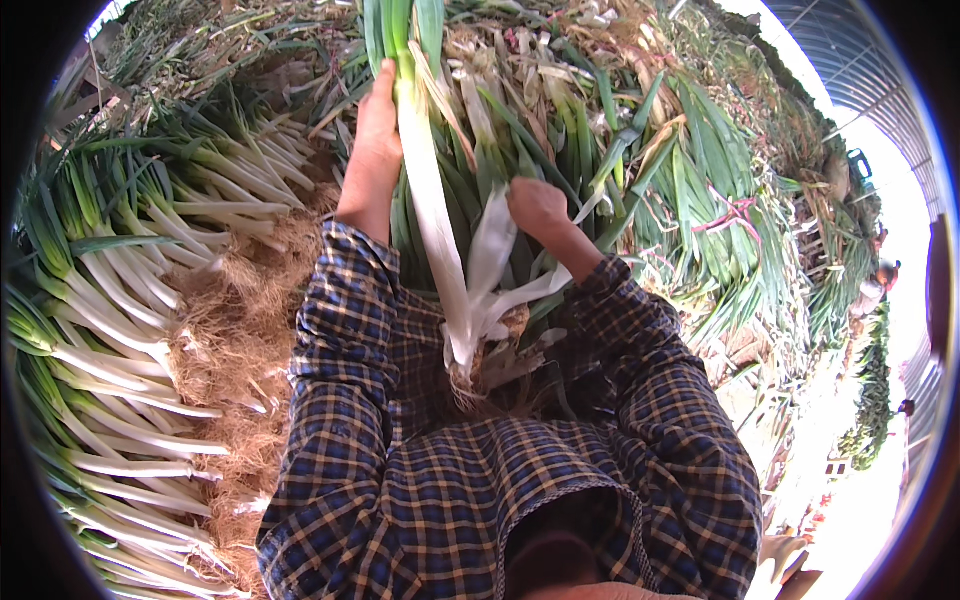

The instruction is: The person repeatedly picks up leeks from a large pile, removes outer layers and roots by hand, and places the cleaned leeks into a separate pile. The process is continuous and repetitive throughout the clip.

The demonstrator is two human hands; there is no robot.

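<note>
My left hand (pixel 381 112) is closed around the upper part of a large green onion (pixel 435 202), where the white shank turns green. The stalk slants down towards my lap, with its roots (pixel 466 390) at the lower end. My right hand (pixel 538 206) is a closed fist on a pale outer leaf layer (pixel 493 240), which is pulled away from the shank and blurred. Another peeled strip (pixel 532 291) curves off from the base to the right. The green tops of the held onion run out of view at the upper edge.
On the left, many green onions (pixel 120 375) lie in a long row, roots (pixel 225 337) towards me. Ahead and right are heaps of green leaves (pixel 705 165) and dry trimmings (pixel 600 37). A person (pixel 874 292) is at the far right, near a curved metal roof (pixel 862 60).
</note>
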